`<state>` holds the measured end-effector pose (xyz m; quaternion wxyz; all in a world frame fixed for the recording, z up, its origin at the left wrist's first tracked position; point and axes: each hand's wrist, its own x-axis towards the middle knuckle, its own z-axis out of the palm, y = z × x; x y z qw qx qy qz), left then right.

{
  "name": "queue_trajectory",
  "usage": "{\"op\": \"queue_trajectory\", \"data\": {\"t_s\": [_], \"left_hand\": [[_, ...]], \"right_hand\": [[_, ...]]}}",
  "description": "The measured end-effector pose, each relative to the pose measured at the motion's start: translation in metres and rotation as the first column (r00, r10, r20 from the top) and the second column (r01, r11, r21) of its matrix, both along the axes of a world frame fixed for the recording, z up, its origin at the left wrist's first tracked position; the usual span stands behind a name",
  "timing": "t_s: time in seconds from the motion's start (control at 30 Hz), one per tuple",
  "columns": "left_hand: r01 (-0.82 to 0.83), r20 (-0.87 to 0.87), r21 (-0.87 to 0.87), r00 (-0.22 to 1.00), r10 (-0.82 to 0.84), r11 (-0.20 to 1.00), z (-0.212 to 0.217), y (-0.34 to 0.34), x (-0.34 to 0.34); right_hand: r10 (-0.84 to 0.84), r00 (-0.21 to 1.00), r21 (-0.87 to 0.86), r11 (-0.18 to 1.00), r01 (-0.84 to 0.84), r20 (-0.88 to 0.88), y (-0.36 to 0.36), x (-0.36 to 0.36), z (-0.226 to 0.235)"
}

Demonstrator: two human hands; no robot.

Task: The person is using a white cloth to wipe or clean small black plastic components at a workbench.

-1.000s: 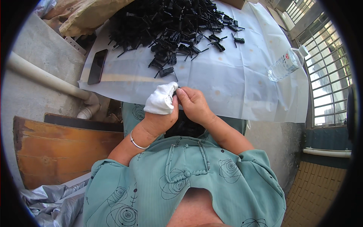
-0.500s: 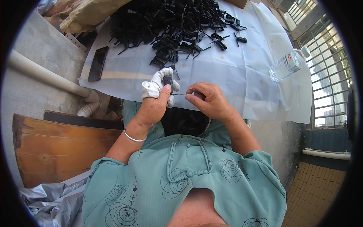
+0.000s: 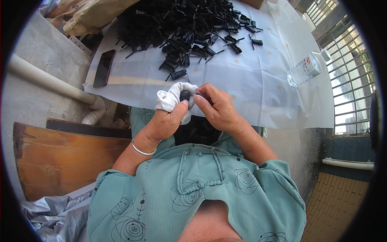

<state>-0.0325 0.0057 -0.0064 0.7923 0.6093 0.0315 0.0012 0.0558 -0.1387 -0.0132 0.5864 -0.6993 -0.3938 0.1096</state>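
Observation:
My left hand [image 3: 167, 117], partly covered by a white cloth glove with the thumb bare, is closed around a small black plastic part [image 3: 185, 95]. Bare and held right up against it, my right hand [image 3: 221, 109] pinches a slim dark object [image 3: 206, 97]. Fingers hide most of that object, so its kind does not show. Both hands are over the table's near edge. Just beyond them, a single black plastic piece [image 3: 178, 74] lies at the front of a large heap of similar black pieces [image 3: 181, 28] with thin stems.
White plastic sheeting [image 3: 250, 92] covers the table. A phone [image 3: 104, 68] lies at its left and a clear water bottle [image 3: 303, 71] at its right. Below the hands, a dark container [image 3: 199, 131] sits between my knees. An orange-brown wooden panel [image 3: 64, 157] stands at the left.
My hands have come together; the gap and the thin dark line between them are gone from sight. The left hand moved slightly right and nearer, uncovering the black piece on the sheet.

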Motion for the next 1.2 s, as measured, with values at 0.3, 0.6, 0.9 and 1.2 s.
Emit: {"op": "queue_trajectory", "data": {"t_s": [0.3,0.6,0.9,1.2], "left_hand": [[-0.204,0.252,0.476,0.963,0.090,0.855,-0.006,-0.007,0.002],[-0.340,0.365,0.680,0.925,0.102,0.649,-0.031,0.000,-0.005],[-0.238,0.294,0.836,0.955,-0.037,0.494,-0.028,0.013,-0.008],[-0.485,0.265,0.479,0.874,0.406,0.731,-0.033,0.009,-0.005]], "right_hand": [[0.210,0.951,-0.211,0.943,-0.258,-0.225,0.002,0.004,0.006],[0.154,0.959,-0.153,0.969,-0.194,-0.238,0.021,-0.011,-0.029],[-0.078,0.888,-0.389,0.879,0.275,0.453,0.028,0.032,-0.015],[-0.137,0.990,-0.394,0.912,0.115,-0.028,0.024,0.026,-0.007]]}}
